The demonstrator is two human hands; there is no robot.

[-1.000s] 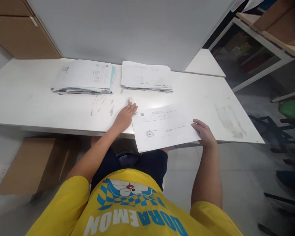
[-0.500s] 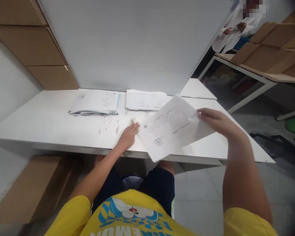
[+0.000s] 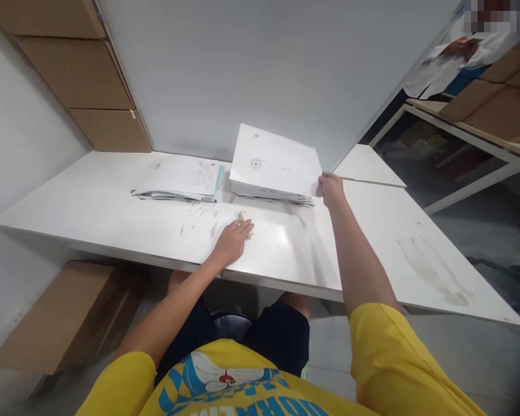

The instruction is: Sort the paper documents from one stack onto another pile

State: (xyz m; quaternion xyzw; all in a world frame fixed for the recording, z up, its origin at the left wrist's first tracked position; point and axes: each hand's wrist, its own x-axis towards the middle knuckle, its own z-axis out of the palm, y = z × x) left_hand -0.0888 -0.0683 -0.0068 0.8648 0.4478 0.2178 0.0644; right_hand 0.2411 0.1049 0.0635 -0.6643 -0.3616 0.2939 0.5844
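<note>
My left hand (image 3: 233, 241) rests on the table, its fingers closed over a small cream-coloured block (image 3: 243, 215). The fingers cover most of the block, so its kind does not show. Farther right, my right hand (image 3: 331, 188) pinches the right edge of a white printed sheet (image 3: 281, 162) with a round star seal on it. The sheet is raised and tilted over the right-hand paper stack (image 3: 277, 197), hiding most of that stack. To the left lies another paper stack (image 3: 177, 179) with bluish sheets at its right edge.
The white table (image 3: 108, 202) has grey smudges near its middle and right end. A tall grey panel (image 3: 260, 69) stands behind it. Cardboard boxes (image 3: 73, 72) are stacked at the left, and another cardboard box (image 3: 56, 312) sits below. A person in white (image 3: 442, 66) is at the far right.
My right hand has carried the sheet left and away from me, from over the table's front edge to above the right stack. My left hand stays on the block. The view has shifted slightly.
</note>
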